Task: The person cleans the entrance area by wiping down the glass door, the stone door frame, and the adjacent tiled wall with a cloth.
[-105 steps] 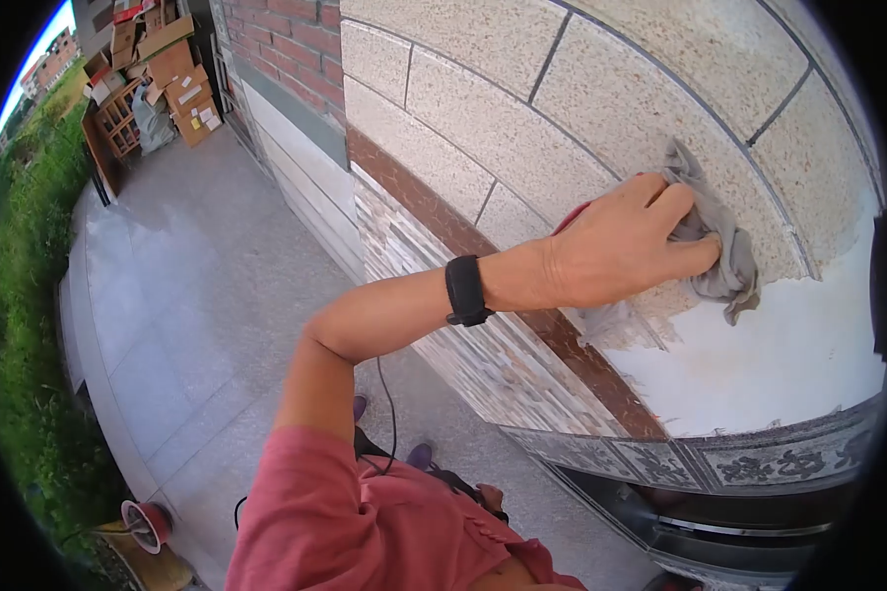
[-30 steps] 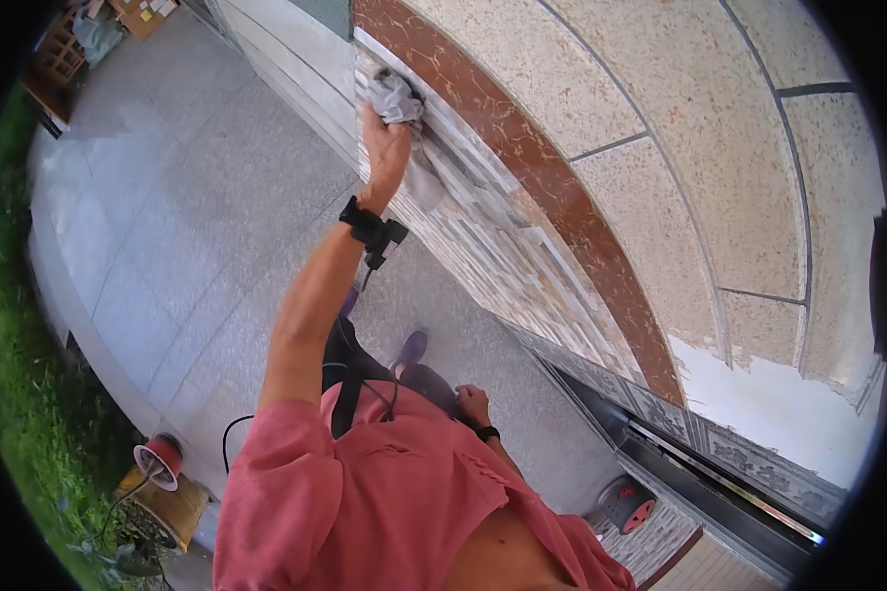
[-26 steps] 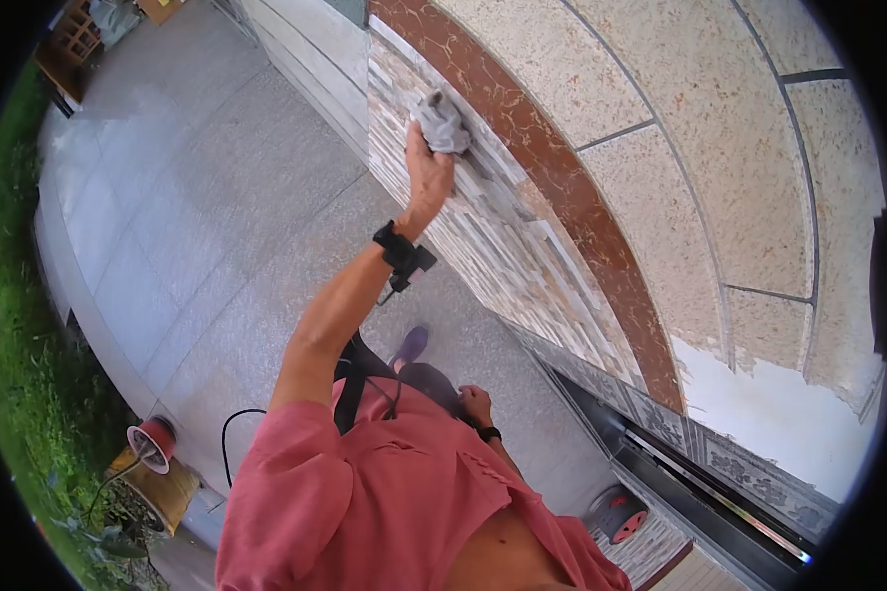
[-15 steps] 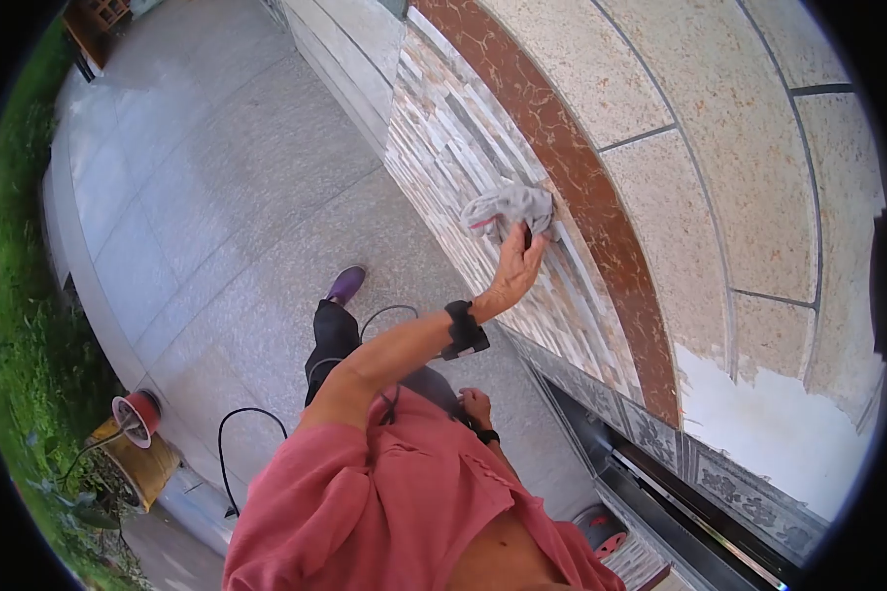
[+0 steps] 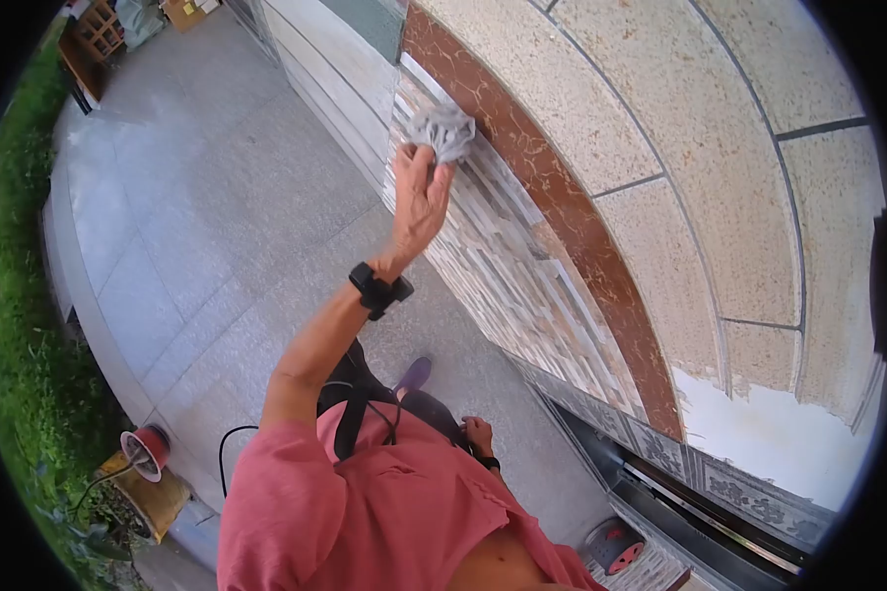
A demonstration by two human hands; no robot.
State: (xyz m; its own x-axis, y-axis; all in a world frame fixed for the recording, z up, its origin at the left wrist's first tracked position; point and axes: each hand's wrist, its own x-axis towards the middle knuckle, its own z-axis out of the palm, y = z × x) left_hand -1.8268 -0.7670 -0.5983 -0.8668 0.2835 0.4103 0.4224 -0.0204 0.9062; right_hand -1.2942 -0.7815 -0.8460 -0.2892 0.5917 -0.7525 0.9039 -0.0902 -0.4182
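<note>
My left hand is stretched up and forward, its fingers closed on a crumpled light-grey rag. The rag lies against the upper end of a strip-patterned tile panel, beside a reddish-brown marbled border. A black band with a small box circles the left wrist. Low by my thigh, my right hand hangs with its fingers curled in, away from the wall; its palm side is hidden, so I cannot make out whether anything is inside.
Beige stone tiles cover the wall beyond the border. A red-rimmed pot stands near grass at left, and a dark bucket-like container sits lower right. A black cable loops beside me. Boxes lie far ahead on the paved floor.
My left hand has slid the rag up and to the left along the tile panel, towards its far end. My right hand stays low by the thigh. A purple shoe now shows farther right.
</note>
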